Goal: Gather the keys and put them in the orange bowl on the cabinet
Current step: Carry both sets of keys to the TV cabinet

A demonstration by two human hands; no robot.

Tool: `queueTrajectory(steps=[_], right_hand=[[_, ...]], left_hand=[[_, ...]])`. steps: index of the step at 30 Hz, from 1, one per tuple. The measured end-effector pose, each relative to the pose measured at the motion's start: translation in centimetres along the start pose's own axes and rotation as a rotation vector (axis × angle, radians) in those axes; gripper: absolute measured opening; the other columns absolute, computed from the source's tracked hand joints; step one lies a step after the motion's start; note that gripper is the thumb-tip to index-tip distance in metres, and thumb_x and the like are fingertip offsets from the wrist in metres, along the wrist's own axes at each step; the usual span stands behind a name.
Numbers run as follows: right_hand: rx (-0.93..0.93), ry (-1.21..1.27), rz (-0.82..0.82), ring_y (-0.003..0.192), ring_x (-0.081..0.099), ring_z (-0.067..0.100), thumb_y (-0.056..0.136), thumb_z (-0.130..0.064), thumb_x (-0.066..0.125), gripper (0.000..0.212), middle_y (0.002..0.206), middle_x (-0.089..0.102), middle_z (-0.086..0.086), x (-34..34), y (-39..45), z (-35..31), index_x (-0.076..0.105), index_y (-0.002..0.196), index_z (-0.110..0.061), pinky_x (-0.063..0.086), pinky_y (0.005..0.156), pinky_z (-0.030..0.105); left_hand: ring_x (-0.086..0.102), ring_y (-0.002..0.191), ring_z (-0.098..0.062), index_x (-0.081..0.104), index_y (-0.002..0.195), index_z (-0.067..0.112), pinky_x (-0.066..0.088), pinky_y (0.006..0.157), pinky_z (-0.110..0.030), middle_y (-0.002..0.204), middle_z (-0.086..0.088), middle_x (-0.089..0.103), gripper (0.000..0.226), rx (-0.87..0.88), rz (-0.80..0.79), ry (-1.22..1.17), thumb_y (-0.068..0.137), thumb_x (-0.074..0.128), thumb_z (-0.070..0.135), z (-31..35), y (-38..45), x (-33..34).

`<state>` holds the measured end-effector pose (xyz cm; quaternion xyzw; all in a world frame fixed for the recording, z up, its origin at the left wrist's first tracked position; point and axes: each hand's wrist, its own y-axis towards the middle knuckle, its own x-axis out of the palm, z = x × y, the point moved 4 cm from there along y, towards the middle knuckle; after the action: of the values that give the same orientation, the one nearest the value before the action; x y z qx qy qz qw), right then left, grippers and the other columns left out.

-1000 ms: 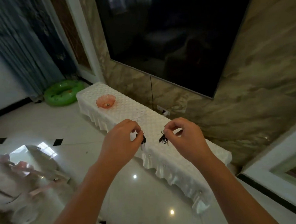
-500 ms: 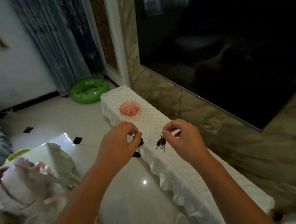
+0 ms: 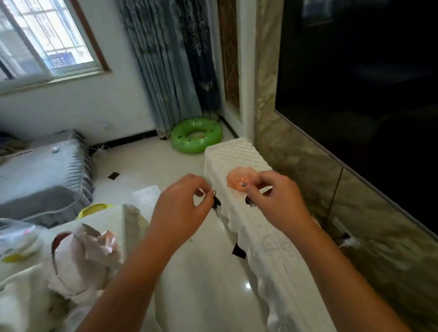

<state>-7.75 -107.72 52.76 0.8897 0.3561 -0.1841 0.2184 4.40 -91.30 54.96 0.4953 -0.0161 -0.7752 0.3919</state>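
Note:
The orange bowl (image 3: 235, 180) sits on the white-covered cabinet (image 3: 237, 152) near its far end, with something small and dark inside it. My left hand (image 3: 182, 208) pinches a dark key (image 3: 216, 202) that hangs just left of the cabinet's edge. My right hand (image 3: 278, 200) pinches a small bunch of keys (image 3: 249, 201) that dangles over the cabinet top, just in front of the bowl. My right fingers partly hide the bowl's near rim.
A green inflatable ring (image 3: 196, 134) lies on the floor beyond the cabinet. A dark screen (image 3: 373, 81) hangs on the marble wall at right. At left stand a cluttered table (image 3: 65, 250) and a grey sofa (image 3: 36, 180).
The view has swung left and closer along the cabinet. Both hands, still holding their keys, now sit right by the orange bowl, which was farther off before.

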Motion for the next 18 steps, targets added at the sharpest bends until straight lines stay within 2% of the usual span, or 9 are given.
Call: queueTrajectory(steps=[2,5,8,13,18], right_hand=[[-0.022,-0.006,-0.036,0.084,0.063,0.011,0.086,-0.022,0.069,0.008,0.083,0.066,-0.009,1.3,1.8,0.0,0.068,0.078,-0.022,0.053,0.072,0.028],[-0.029,0.012,-0.114,0.085,0.063,0.009,0.085,-0.022,0.069,0.006,0.087,0.068,-0.007,3.6,4.3,-0.1,0.069,0.079,-0.022,0.052,0.074,0.026],[-0.028,0.022,-0.192,0.086,0.064,0.008,0.086,-0.02,0.067,0.004,0.091,0.069,-0.006,6.3,7.3,0.0,0.068,0.082,-0.02,0.054,0.08,0.035],[0.013,-0.007,-0.193,0.082,0.063,0.005,0.086,-0.021,0.067,0.004,0.089,0.068,-0.01,11.3,13.3,0.4,0.069,0.083,-0.021,0.056,0.078,0.037],[0.011,-0.091,-0.202,0.08,0.062,0.0,0.086,-0.024,0.067,0.007,0.086,0.066,-0.014,16.7,20.0,0.1,0.068,0.08,-0.027,0.055,0.079,0.037]], left_hand=[[0.063,0.077,-0.004,0.065,0.083,0.024,0.056,0.069,-0.037,0.084,0.014,0.062,0.005,-0.034,0.007,0.011,0.086,0.064,0.028,-1.1,0.6,0.1],[0.062,0.078,-0.004,0.064,0.082,0.027,0.056,0.072,-0.037,0.085,0.014,0.062,0.008,-0.099,-0.006,0.026,0.086,0.06,0.032,-3.3,2.1,0.2],[0.063,0.078,-0.006,0.064,0.083,0.027,0.054,0.072,-0.037,0.084,0.014,0.061,0.009,-0.135,0.003,0.03,0.086,0.058,0.034,-6.3,4.6,0.4],[0.062,0.074,-0.004,0.064,0.08,0.025,0.054,0.067,-0.036,0.082,0.013,0.062,0.008,-0.147,0.03,-0.005,0.086,0.062,0.03,-12.4,9.0,0.6],[0.064,0.078,0.0,0.064,0.078,0.025,0.055,0.07,-0.037,0.083,0.013,0.063,0.008,-0.203,0.04,-0.059,0.086,0.063,0.027,-20.1,14.5,0.4]])
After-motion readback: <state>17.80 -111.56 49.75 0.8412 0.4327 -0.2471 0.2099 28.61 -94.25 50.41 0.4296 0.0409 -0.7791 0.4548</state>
